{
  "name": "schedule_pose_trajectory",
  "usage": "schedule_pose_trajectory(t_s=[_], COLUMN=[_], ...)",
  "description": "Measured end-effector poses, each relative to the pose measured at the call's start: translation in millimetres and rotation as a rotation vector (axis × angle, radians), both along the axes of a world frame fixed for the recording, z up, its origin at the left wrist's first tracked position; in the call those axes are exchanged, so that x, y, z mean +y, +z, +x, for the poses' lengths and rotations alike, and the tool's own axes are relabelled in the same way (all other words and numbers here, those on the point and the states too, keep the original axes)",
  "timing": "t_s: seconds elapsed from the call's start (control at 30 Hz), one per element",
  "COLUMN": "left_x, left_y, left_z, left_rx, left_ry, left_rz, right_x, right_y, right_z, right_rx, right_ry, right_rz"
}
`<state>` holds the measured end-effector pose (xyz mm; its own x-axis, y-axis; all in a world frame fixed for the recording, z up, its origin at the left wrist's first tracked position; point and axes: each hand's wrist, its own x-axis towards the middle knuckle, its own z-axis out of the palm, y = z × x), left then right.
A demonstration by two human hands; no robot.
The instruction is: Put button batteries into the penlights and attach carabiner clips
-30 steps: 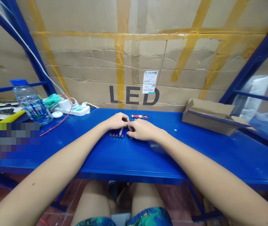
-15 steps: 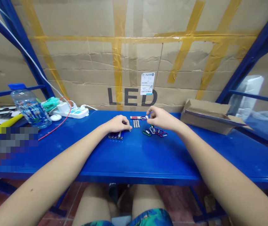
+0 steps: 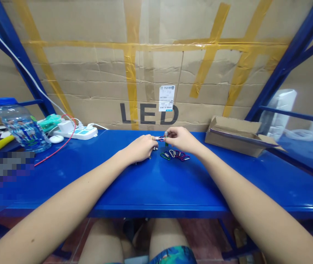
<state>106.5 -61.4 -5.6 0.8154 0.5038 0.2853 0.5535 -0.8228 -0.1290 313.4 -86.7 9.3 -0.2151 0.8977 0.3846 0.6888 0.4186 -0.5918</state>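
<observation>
My left hand [image 3: 139, 148] and my right hand [image 3: 180, 140] meet at the far side of the blue table, with fingertips pinching a small red keychain torch [image 3: 159, 139] between them. A green carabiner [image 3: 166, 144] hangs below my right fingers. Just in front of my right hand lies a row of colored metal carabiners [image 3: 174, 155]. Small silver button cells [image 3: 155, 148] peek out by my left fingertips. My left hand hides most of them and any dark torches beneath it.
The blue steel table [image 3: 156, 187] has a power strip [image 3: 77, 132], white mouse [image 3: 56, 139] and plastic water bottle [image 3: 22, 128] to the left. An open cardboard box [image 3: 235, 137] stands at the right, and a taped LED carton [image 3: 148, 73] rises behind.
My hands have come together over the red torch, which now sits between my fingers. My left hand has moved right, covering the button cells and dark torches.
</observation>
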Motion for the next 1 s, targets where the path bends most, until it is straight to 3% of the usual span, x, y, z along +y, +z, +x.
schedule_pose_trajectory(t_s=[0.17, 0.33, 0.83, 1.0], left_x=[3, 8, 7, 4], left_y=[-0.6, -1.5, 2.9, 1.9], left_z=[0, -3, -12, -19], left_rx=[0.045, 0.074, 0.043, -0.01], left_ry=[0.094, 0.129, 0.042, 0.013], left_rz=[0.115, 0.119, -0.038, -0.078], right_x=[0, -2, -2, -4], right_y=[-3.3, -1.0, -0.2, 0.7], right_z=[0, -2, -2, -2], right_rx=[-0.064, -0.07, -0.122, -0.048], right_ry=[0.017, 0.007, 0.005, 0.056], right_rz=[0.044, 0.032, 0.015, -0.042])
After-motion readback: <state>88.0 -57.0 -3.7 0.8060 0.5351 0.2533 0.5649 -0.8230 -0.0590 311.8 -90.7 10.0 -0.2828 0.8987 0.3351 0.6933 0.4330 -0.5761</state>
